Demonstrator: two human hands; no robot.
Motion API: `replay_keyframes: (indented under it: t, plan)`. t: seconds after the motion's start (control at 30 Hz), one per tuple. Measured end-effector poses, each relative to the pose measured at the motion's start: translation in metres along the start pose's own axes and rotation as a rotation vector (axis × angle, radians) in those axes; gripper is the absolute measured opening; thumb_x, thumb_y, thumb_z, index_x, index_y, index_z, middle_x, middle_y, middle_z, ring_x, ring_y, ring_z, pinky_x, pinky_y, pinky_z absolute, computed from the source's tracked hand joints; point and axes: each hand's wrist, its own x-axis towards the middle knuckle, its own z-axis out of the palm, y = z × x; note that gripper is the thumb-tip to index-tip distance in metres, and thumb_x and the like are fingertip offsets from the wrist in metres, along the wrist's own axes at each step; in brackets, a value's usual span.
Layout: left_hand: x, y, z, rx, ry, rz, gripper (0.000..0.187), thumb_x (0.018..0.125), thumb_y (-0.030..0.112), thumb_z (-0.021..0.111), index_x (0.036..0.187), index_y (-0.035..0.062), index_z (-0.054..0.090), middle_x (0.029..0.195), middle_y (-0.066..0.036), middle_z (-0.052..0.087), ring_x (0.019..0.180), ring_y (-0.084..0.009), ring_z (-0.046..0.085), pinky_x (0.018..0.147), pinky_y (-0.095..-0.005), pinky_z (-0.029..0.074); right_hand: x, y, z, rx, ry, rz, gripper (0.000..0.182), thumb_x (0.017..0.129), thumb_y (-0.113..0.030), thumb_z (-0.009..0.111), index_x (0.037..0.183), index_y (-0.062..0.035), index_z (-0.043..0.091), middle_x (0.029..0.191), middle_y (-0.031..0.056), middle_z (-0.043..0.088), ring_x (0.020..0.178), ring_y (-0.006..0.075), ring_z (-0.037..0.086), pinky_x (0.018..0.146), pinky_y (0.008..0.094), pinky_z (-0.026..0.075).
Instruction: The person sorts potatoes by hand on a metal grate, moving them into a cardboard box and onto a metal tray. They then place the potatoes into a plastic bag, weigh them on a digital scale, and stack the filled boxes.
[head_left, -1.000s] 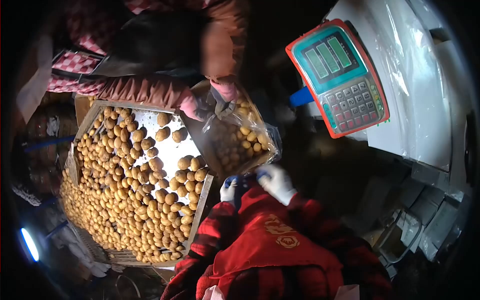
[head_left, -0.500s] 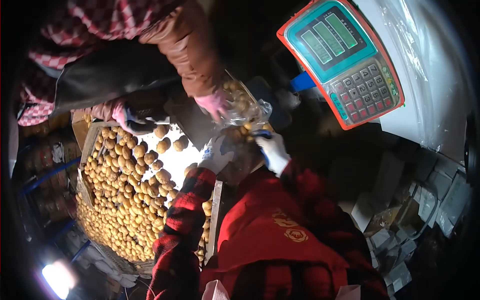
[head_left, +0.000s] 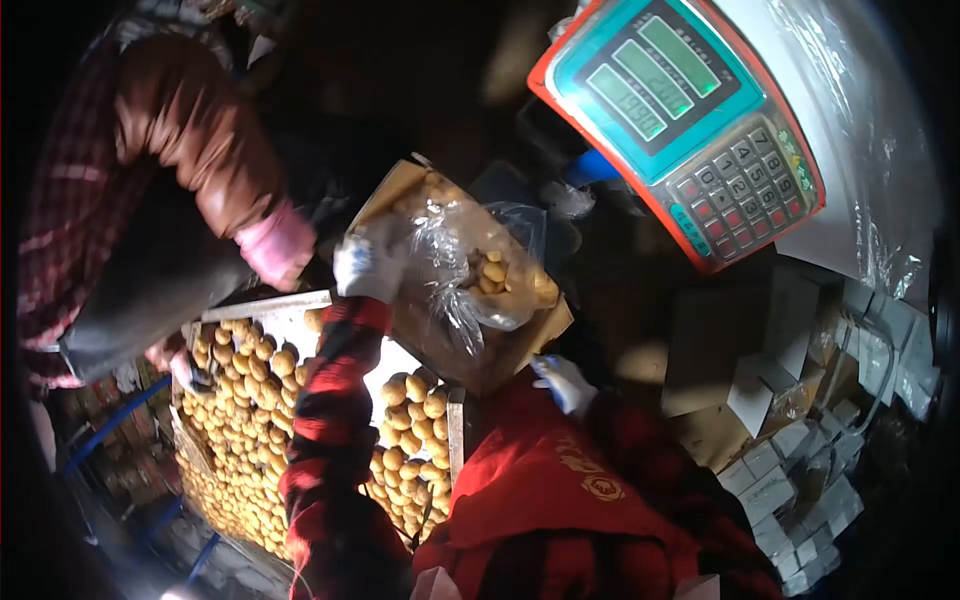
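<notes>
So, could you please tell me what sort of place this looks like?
Probably a produce sorting or packing spot: a tray of small potatoes, a plastic-lined cardboard box holding more of them, and an electronic weighing scale beside flat-packed cartons.

Both hands were gloved in white knit — the left hand (head_left: 368,266) in a glove gone grey with dirt, the right hand (head_left: 565,383) in a cleaner one. The sleeves were a red-and-black plaid, thick and soft-looking, running down to the cuffs. Over the chest lay a bright red apron (head_left: 540,490) — plain cloth, marked with a small gold emblem (head_left: 600,488) and a line of gold characters just above it.
</notes>
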Motion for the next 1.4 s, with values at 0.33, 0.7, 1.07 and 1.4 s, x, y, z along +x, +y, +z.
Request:
replay_keyframes:
  t: [0.33,0.7,1.07,1.4]
  plan:
    - [0.140,-0.114,0.111,0.166,-0.381,-0.045,0.063,0.078,0.053,0.066,0.115,0.0020,0.065,0.118,-0.023,0.064,0.113,-0.0385,0.060,0.099,-0.0470,0.047,0.030,-0.004,0.058,-0.400,0.565,0.013,0.053,0.087,-0.040,0.050,0.116,0.0027,0.063,0.115,0.0285,0.063,0.109,0.0410,0.060,0.096,0.0490,0.043]
    - [0.071,-0.110,0.155,0.218,-0.315,0.052,0.070,0.076,0.059,0.063,0.107,-0.0040,0.062,0.112,-0.025,0.065,0.108,-0.0425,0.060,0.097,-0.0499,0.045,-0.030,-0.068,-0.068,-0.583,0.564,-0.265,0.042,0.081,-0.037,0.057,0.092,0.0006,0.072,0.093,0.0240,0.070,0.091,0.0377,0.069,0.083,0.0473,0.052]
    - [-0.034,0.148,0.067,0.104,-0.404,0.209,0.061,0.075,0.057,0.064,0.095,-0.0006,0.073,0.096,-0.024,0.071,0.095,-0.0389,0.067,0.089,-0.0473,0.051,-0.190,0.011,-0.240,-0.583,0.706,-0.172,0.039,0.081,-0.033,0.054,0.098,-0.0029,0.073,0.095,0.0221,0.071,0.094,0.0362,0.069,0.084,0.0460,0.053]
    - [-0.092,0.482,-0.002,0.178,-0.494,0.732,0.059,0.083,0.054,0.060,0.117,0.0049,0.066,0.106,-0.026,0.068,0.101,-0.0415,0.065,0.087,-0.0491,0.050,-0.329,0.204,-0.372,-0.178,1.048,-0.110,0.042,0.077,-0.037,0.057,0.086,0.0009,0.072,0.086,0.0257,0.068,0.087,0.0393,0.068,0.081,0.0475,0.052]
